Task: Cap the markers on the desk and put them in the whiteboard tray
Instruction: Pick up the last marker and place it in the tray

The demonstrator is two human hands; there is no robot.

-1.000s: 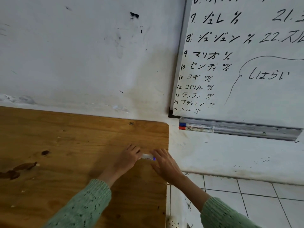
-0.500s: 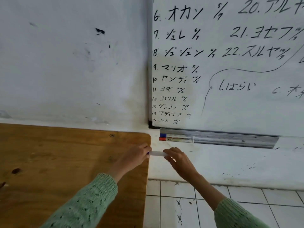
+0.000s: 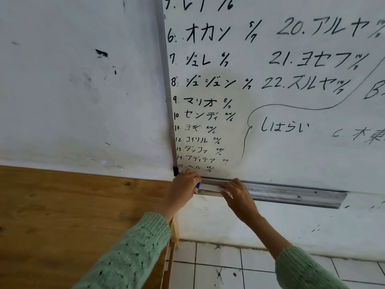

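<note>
1. A wooden desk (image 3: 73,205) fills the lower left, its far edge against a scuffed white wall (image 3: 83,90).
2. A green knitted sleeve (image 3: 129,253) reaches up from the bottom to the left hand (image 3: 183,189), which sits at the left end of the whiteboard tray (image 3: 291,193). Its fingers are curled over the end of a marker (image 3: 208,187), but they hide the contact, so I cannot tell whether they grip it or only rest on it.
3. The marker lies lengthwise in the tray between the two hands; a blue tip shows just beside the left fingers, and the white barrel runs to the right. A second marker (image 3: 206,192) with a printed label lies just in front of it in the tray.
4. The right hand (image 3: 237,195) is at the marker's other end, fingers bent down onto the tray; whether they pinch the barrel cannot be told.
5. The whiteboard (image 3: 270,90) above carries numbered handwritten lines.
6. White floor tiles (image 3: 229,268) show below the right sleeve (image 3: 302,270).
</note>
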